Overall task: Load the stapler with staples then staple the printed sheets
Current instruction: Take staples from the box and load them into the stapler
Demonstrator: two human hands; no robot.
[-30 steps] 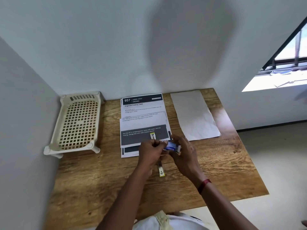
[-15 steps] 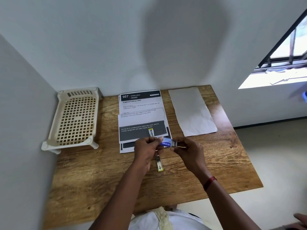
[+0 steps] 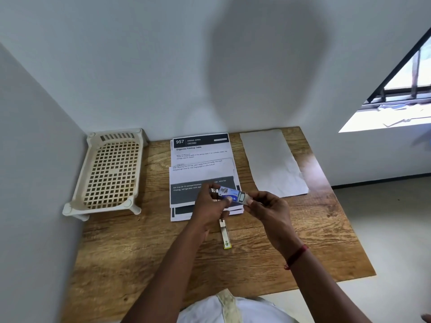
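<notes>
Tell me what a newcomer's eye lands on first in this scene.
First, the left hand and right hand meeting mid-table, both pinching a small blue staple box above the printed sheets. Next, the stapler lying on the wooden table beside the left wrist, and the cream lattice rack in the far left corner.
</notes>
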